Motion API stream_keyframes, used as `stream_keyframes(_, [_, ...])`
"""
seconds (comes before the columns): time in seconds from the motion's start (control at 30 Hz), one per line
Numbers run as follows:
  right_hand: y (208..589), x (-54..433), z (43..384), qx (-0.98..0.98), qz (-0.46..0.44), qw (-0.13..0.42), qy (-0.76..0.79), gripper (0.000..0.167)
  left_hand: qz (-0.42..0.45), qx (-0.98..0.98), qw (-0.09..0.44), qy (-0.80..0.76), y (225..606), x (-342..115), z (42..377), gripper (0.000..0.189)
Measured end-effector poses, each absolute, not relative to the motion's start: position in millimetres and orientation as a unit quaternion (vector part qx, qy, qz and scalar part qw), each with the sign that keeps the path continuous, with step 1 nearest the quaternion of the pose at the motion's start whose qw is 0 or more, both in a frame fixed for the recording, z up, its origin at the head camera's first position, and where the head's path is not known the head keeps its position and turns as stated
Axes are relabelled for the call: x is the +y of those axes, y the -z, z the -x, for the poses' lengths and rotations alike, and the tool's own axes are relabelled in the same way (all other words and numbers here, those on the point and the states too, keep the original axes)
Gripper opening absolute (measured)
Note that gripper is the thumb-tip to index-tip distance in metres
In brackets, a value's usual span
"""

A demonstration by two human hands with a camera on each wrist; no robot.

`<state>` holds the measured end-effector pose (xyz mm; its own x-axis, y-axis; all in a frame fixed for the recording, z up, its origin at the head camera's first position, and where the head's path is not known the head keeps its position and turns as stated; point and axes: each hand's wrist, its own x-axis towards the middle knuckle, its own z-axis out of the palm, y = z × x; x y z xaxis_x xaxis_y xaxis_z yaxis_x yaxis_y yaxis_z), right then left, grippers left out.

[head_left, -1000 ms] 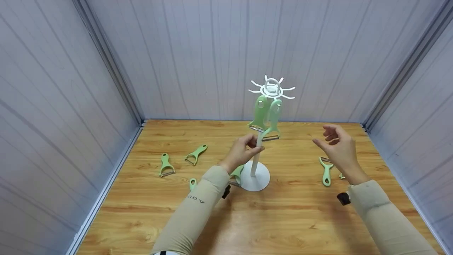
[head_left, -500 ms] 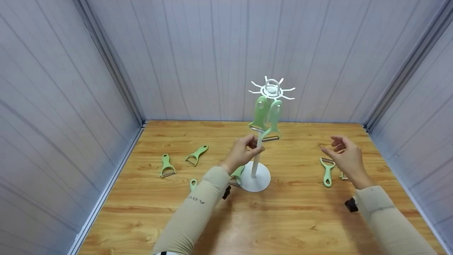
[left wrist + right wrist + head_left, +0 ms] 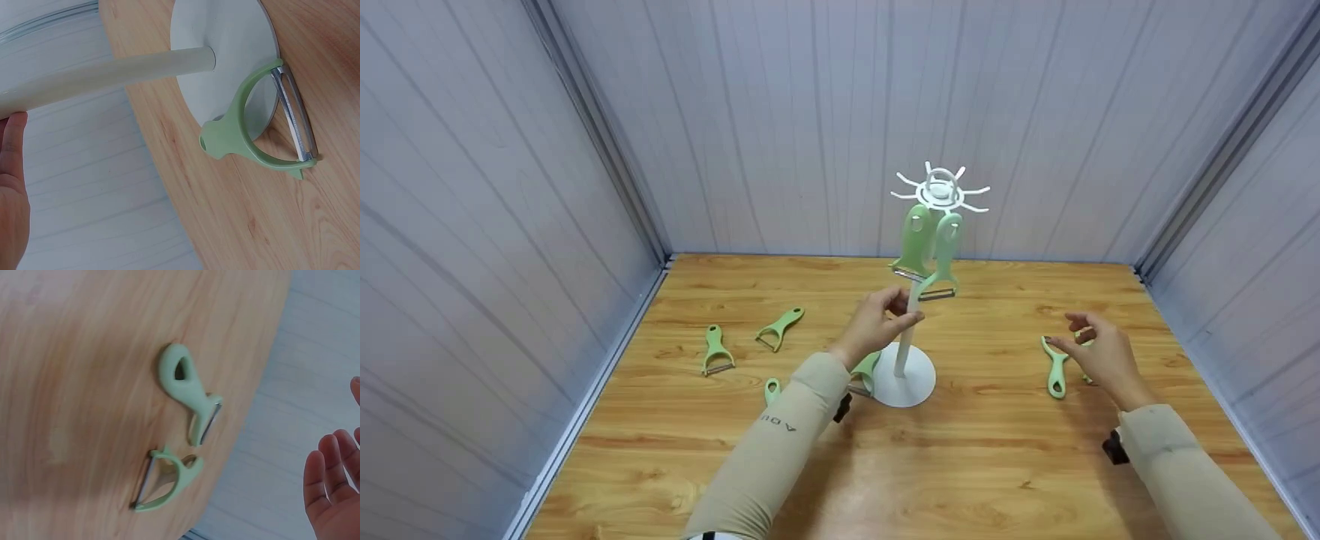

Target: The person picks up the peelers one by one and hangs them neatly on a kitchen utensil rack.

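Note:
My left hand (image 3: 874,326) grips the pole of a white rotating-style hook stand (image 3: 906,351) at mid-height. Two green peelers hang side by side from its front hooks, a darker one (image 3: 913,247) and a paler one (image 3: 947,247). Beside my left wrist, another green peeler (image 3: 239,126) lies partly over the stand's round base (image 3: 194,34). My right hand (image 3: 1104,358) is held above the table's right side with fingers loosely bent and nothing in them. Close by it lie two pale green peelers, one with its handle toward me (image 3: 1057,375) and another (image 3: 183,478) partly hidden behind the hand.
On the left of the wooden table (image 3: 660,457) lie two more green peelers, one upright in view (image 3: 715,345) and one slanted (image 3: 784,326). A further peeler (image 3: 772,390) is mostly covered by the left sleeve. Pale panel walls (image 3: 780,127) enclose the table's back and sides.
My right hand has moved down and slightly right, lower over the peelers there. My left hand keeps its grip on the pole.

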<state>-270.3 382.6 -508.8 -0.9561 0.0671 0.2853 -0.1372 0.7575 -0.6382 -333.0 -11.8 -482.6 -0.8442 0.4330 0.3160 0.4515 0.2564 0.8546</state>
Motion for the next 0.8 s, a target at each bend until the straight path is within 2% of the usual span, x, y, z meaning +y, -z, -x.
stream_keyframes(0.27, [526.4, 398.3, 271.2, -0.937, -0.027, 0.102, -0.333, 0.048, 0.284, -0.792, 0.018, 0.54, 484.3, -11.0, 334.8, 0.017])
stream_keyframes(0.53, [537.7, 408.5, 274.1, -0.944, -0.006, 0.023, -0.329, 0.051, 0.287, -0.791, 0.022, 0.539, 484.1, -11.4, 334.9, 0.017])
stream_keyframes(0.8, [544.6, 411.7, 276.0, -0.952, -0.012, -0.012, -0.307, 0.047, 0.29, -0.789, 0.025, 0.541, 483.9, -11.2, 334.3, 0.016])
